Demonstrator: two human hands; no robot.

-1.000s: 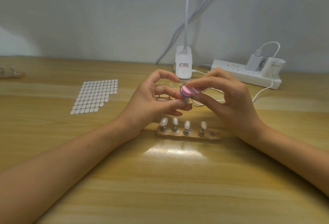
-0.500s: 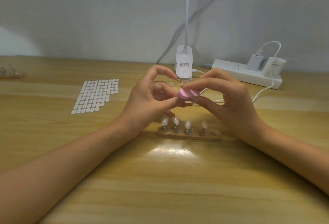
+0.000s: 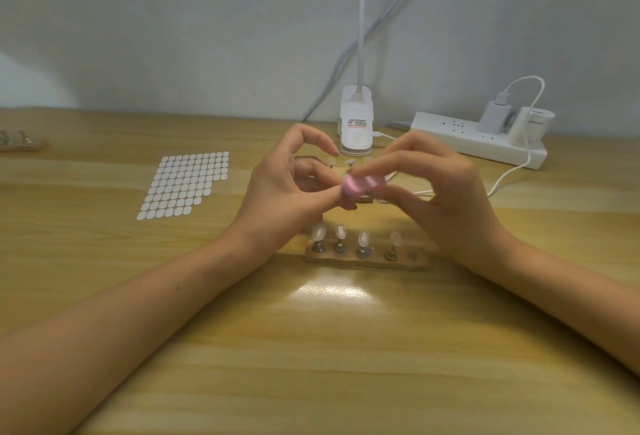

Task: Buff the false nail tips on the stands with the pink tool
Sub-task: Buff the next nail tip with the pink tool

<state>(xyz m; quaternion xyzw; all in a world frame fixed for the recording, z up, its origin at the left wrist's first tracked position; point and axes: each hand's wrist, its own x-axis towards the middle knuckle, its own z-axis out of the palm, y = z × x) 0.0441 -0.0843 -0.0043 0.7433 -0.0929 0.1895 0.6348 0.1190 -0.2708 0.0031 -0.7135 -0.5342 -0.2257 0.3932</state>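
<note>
Pink tool (image 3: 360, 184); white sticker sheet (image 3: 185, 185); white power strip (image 3: 481, 140); tan wood-grain table (image 3: 311, 348)

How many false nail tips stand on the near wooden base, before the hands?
4, in a row on the long wooden base: translucent false nail tips, left to right; its right end slot holds none. None seem hidden.

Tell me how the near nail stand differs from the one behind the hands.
The near stand lies in full view, with four tips and one bare spot at its right end. The far stand is mostly hidden by the left hand and right hand; only three tips show. Both carry pale upright tips.
</note>
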